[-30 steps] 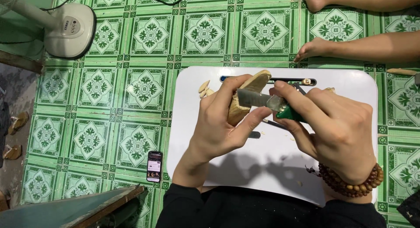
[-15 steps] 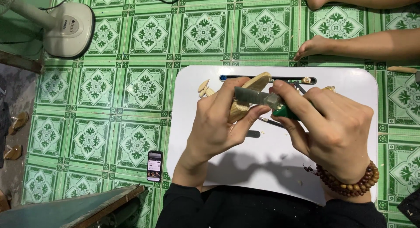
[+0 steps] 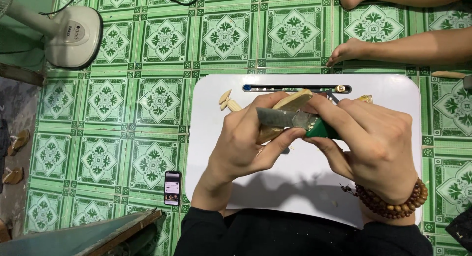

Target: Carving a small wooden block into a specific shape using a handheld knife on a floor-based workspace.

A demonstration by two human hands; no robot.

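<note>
The wood piece [image 3: 294, 101] sits clamped in the curled left hand [image 3: 244, 138], its tip poking past the fingertips. The right hand [image 3: 378, 143] grips a knife [image 3: 290, 119] by its green handle, blade flat across the wood, left thumb bracing it, above the white tray [image 3: 305, 187].

A white fan base [image 3: 73, 37] is seen on the green patterned floor tiles [image 3: 162, 99]. A phone [image 3: 172, 187] is laid beside the white lap table [image 3: 305, 187]. Another person's bare feet [image 3: 346, 49] are seen beyond it.
</note>
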